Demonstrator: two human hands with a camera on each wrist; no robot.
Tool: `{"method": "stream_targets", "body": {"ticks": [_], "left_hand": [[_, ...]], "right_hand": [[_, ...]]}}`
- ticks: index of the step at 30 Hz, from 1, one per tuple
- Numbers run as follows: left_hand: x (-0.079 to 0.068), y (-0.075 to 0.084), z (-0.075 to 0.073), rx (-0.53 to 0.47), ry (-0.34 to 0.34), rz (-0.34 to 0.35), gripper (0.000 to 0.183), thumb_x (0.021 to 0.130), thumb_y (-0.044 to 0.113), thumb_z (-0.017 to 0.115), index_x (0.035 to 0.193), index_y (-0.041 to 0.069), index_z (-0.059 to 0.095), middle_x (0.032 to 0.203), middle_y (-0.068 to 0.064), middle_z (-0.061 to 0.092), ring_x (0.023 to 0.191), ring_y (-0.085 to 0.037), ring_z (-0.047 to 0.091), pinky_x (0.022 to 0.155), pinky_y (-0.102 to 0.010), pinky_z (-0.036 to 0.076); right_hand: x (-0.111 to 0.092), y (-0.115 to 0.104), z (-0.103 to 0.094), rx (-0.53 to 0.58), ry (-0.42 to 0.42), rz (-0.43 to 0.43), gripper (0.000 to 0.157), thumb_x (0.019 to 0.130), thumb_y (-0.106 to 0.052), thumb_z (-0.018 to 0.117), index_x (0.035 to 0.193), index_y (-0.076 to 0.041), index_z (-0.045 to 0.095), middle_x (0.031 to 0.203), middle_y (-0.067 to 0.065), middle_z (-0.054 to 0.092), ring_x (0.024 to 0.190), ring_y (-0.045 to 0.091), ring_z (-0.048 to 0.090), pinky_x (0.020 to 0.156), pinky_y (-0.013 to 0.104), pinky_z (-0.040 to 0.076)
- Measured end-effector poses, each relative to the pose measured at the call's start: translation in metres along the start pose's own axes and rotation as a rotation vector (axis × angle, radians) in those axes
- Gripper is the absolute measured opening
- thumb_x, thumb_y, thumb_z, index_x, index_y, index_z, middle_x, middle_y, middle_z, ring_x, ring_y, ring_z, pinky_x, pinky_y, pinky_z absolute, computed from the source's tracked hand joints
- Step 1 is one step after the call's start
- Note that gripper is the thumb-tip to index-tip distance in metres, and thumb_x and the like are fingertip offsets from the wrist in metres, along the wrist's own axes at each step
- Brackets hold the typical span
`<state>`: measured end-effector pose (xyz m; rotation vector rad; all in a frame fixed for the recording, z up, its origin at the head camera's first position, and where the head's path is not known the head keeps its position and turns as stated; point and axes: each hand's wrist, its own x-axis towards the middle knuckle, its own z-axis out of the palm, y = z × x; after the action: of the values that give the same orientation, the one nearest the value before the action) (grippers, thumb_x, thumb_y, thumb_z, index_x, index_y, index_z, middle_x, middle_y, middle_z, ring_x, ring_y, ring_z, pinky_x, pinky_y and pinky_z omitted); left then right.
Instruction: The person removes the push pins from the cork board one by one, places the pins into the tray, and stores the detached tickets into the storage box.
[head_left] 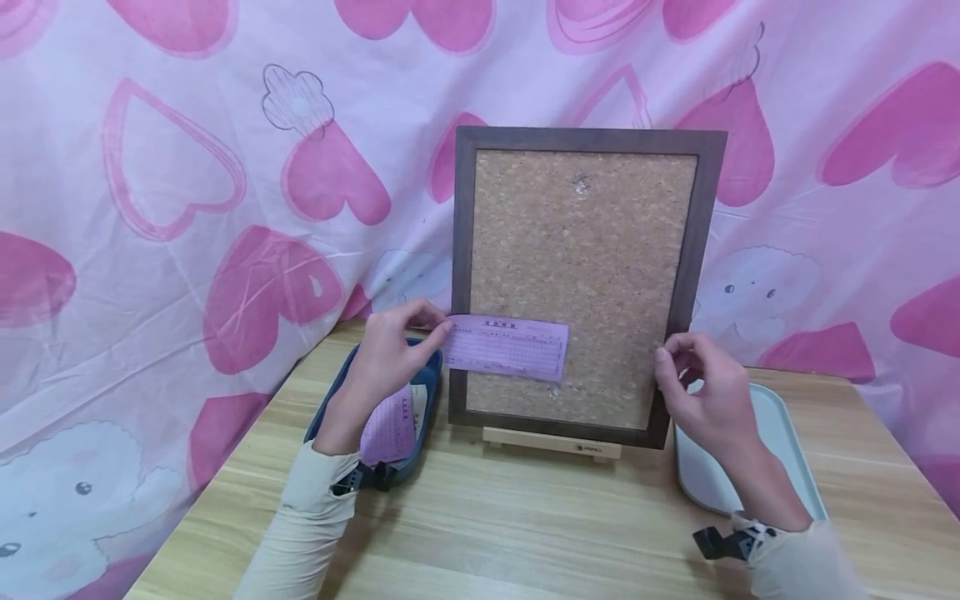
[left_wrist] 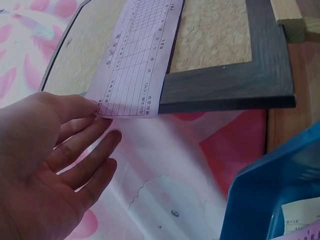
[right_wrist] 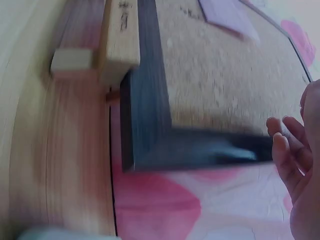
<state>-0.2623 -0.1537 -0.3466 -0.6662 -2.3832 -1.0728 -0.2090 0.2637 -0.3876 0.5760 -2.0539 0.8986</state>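
Note:
A pink printed receipt slip (head_left: 506,347) lies across the lower left of a cork board (head_left: 577,250) in a dark wooden frame. My left hand (head_left: 393,346) pinches the slip's left end between thumb and index finger, just past the frame's left side. In the left wrist view, the other fingers of the left hand (left_wrist: 65,155) spread loosely below the slip (left_wrist: 142,60). Beside the frame's lower right side is my right hand (head_left: 708,392), its fingers bent loosely. Nothing shows between the fingers in the right wrist view, where the right hand (right_wrist: 300,155) is partly cut off.
The board leans upright on a light wooden stand (head_left: 551,442). A blue tray (head_left: 427,425) with more pink slips (head_left: 387,429) stands at left, partly behind the left arm. At right, a pale green tray (head_left: 780,417) sits under the right arm. A heart-patterned curtain (head_left: 337,175) hangs behind.

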Motion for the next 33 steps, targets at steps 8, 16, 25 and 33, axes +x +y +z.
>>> {"method": "stream_targets", "body": {"ticks": [8,16,25,33], "left_hand": [[0.002,-0.005,-0.006,0.006,0.004,0.000,0.007,0.100,0.019,0.079,0.104,0.013,0.078,0.099,-0.003,0.083,0.094,-0.020,0.081,0.088,-0.044,0.067],[0.001,-0.008,-0.008,-0.004,0.024,-0.003,0.008,0.099,0.017,0.081,0.102,0.011,0.077,0.096,-0.004,0.082,0.093,-0.021,0.080,0.091,-0.049,0.066],[0.002,-0.013,-0.010,0.002,0.040,-0.004,0.008,0.099,0.015,0.080,0.103,0.009,0.076,0.096,-0.006,0.080,0.092,-0.021,0.079,0.091,-0.046,0.067],[0.001,-0.019,-0.008,-0.006,0.027,-0.053,0.010,0.104,0.012,0.072,0.113,0.007,0.070,0.110,-0.010,0.078,0.108,-0.027,0.078,0.099,-0.049,0.064]], "right_hand": [[-0.009,0.017,-0.020,-0.038,0.011,0.059,0.009,0.092,0.004,0.072,0.100,0.004,0.068,0.083,0.003,0.067,0.074,-0.011,0.058,0.067,0.006,0.048],[-0.015,0.034,-0.038,-0.092,-0.009,0.108,0.008,0.093,0.003,0.073,0.099,0.001,0.068,0.083,-0.005,0.064,0.070,-0.013,0.056,0.063,0.004,0.049],[-0.015,0.048,-0.056,-0.135,-0.058,0.232,0.006,0.095,-0.003,0.076,0.099,-0.004,0.071,0.082,-0.009,0.065,0.072,-0.017,0.058,0.065,0.003,0.049],[-0.016,0.057,-0.063,-0.174,-0.151,0.291,0.007,0.096,-0.009,0.078,0.100,-0.010,0.073,0.082,-0.005,0.070,0.071,-0.015,0.060,0.064,0.004,0.048]]}}
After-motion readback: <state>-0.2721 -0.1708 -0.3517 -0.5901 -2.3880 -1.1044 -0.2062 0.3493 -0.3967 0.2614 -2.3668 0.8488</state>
